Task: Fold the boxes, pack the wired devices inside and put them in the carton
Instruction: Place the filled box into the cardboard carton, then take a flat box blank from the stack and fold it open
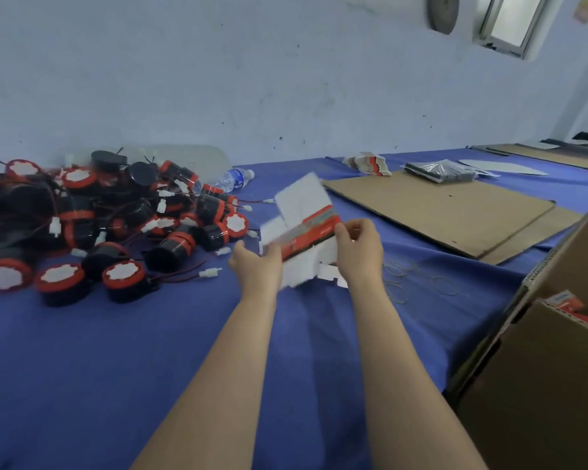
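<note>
Two hands are gripping one flat box above the worktop.

The box (302, 225), white with a red band and blurred, is hanging tilted over the middle of the blue worktop (82, 368). The left hand (257, 262) is reaching forward with its fingers (275, 253) curled round the box's lower left edge. The right hand (357, 245) is pinching the band's right end, with its fingers clamped on the card. Both forearms are stretching out from the near edge. Many wired devices (99, 215) are lying heaped toward the left edge, and the carton (540, 385) is standing at the near right corner.
</note>
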Tool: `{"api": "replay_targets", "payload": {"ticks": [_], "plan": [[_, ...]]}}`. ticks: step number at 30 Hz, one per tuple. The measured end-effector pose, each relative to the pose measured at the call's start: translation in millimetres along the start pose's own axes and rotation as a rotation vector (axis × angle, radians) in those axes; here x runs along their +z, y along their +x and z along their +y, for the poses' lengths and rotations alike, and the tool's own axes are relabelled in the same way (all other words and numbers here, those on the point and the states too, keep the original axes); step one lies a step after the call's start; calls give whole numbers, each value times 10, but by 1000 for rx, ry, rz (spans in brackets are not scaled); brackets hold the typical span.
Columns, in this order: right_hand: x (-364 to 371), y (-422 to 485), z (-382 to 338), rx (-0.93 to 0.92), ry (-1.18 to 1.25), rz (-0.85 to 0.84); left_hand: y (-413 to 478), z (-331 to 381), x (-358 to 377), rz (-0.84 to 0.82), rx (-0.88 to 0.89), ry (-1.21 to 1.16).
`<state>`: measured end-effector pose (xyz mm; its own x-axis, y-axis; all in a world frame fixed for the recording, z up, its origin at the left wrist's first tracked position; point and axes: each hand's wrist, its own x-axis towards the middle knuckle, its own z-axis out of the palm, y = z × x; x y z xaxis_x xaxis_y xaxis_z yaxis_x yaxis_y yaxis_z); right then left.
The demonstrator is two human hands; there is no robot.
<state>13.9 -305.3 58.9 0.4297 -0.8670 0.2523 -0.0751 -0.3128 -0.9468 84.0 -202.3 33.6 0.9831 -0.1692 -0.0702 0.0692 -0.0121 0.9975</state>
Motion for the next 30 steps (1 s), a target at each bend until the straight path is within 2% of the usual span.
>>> {"api": "replay_targets", "payload": {"ticks": [3,7,10,12,14,16,18,21,23,25,27,30], "plan": [[199,-187,-197,36,245,-51,-32,116,-318,-32,93,-153],[702,-591,-342,-174,52,-202,-37,173,-922,0,336,-28],[1133,-964,-439,-266,49,-295,-10,133,-1486,137,500,110],[1412,-1248,-497,-187,160,-403,28,65,-1832,266,511,239],[1666,-1571,-508,-109,292,-533,55,-18,-2109,430,417,480],[1855,-1836,-456,-127,324,-639,55,-65,-2311,505,360,465],[1951,-1982,-396,-177,345,-750,44,-112,-2441,423,384,239],[1973,-1977,-353,-209,379,-880,24,-260,-2523,274,392,173],[1936,-1935,-318,-235,319,-893,-4,-356,-2543,188,415,178],[1915,-1874,-275,-232,250,-811,-13,-376,-2569,118,445,155],[1884,-1805,-263,-140,294,-723,-13,-351,-2602,59,450,86],[1859,-1689,-270,83,439,-761,-54,-315,-2603,-57,430,12]]}}
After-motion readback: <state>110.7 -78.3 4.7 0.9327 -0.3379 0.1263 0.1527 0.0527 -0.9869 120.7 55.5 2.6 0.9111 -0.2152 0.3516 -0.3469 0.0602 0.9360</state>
